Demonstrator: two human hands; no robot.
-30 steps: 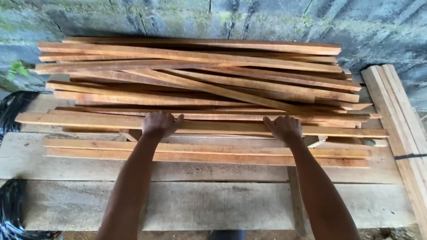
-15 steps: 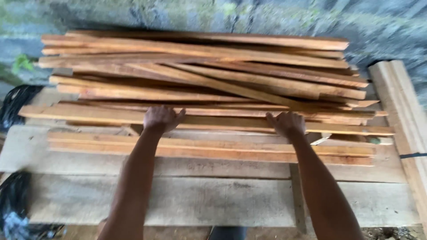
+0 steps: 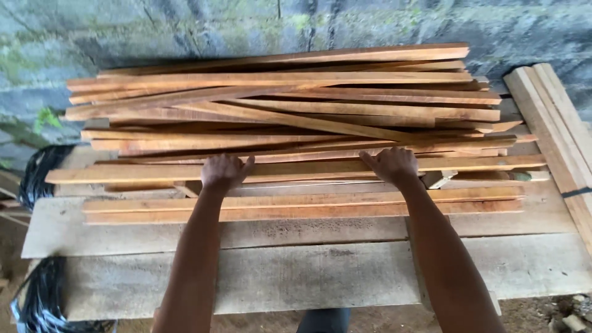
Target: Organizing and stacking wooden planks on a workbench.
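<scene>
A loose pile of long reddish-brown wooden slats point(image 3: 296, 105) lies across a rough plank bench point(image 3: 308, 277). My left hand point(image 3: 225, 171) and my right hand point(image 3: 392, 164) both rest on the same long slat point(image 3: 308, 168) at the front of the pile, fingers curled over its far edge. Two more slats point(image 3: 302, 206) lie flat side by side nearer to me, under my forearms.
A mossy block wall point(image 3: 185, 24) stands behind the pile. Pale planks point(image 3: 555, 123) lie crosswise at the right end of the bench. Black cables point(image 3: 37, 172) hang at the left. A short wood offcut point(image 3: 439, 179) sits by my right hand.
The view has swung and tilted a little, so the pile looks slanted. My hands stay on the same front slat in much the same places.
</scene>
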